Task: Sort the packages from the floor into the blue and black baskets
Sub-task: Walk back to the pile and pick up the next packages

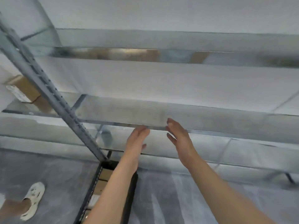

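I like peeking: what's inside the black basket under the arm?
Brown cardboard packages show inside the black basket, blurry. The left forearm covers the rest, so anything more is hidden.

- Black basket [131, 201]: dark with a lattice wall, standing on the floor, low beneath the left hand [137, 139] and only partly in view.
- Packages [104, 174]: brown cardboard boxes lying close together inside the basket; a paler one sits lower in view. All are blurred.

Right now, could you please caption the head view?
Open left hand and right hand reach toward a metal shelf, above a black basket holding packages.
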Motion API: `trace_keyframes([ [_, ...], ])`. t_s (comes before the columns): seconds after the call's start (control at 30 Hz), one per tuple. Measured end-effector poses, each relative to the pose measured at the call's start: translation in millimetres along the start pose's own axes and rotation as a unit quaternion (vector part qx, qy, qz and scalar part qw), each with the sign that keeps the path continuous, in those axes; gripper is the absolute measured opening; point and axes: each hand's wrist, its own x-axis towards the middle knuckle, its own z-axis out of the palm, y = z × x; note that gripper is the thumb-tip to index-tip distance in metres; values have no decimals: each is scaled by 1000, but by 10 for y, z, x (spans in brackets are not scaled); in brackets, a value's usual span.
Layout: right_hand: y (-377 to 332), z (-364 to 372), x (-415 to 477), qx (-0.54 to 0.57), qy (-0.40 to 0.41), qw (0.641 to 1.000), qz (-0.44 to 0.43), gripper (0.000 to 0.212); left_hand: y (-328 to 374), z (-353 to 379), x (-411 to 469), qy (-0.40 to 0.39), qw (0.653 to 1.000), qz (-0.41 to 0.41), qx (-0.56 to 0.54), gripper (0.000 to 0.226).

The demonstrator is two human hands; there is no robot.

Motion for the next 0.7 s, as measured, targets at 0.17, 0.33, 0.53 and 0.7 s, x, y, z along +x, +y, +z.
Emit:
trace_keyframes([
  [0.17, -188, -1164, -480, 20, 96, 995, -25, 56, 10, 1189, -125, -95, 995, 2, 40, 34],
  [0.33, -207, -2375, -1176, 37, 216, 975, -42, 69, -157, 2395, -514, -223, 971, 3, 82, 54],
  [0.53, 3, -3339, -2019, 88, 353, 930, -54, 62, -537, 3520, -1020, -354, 925, -9, 140, 34],
  [0.7, 274, -3709, -2664, 135, 449, 882, -51, 41, -826, 4130, -1425, -448, 872, -14, 197, 36],
])
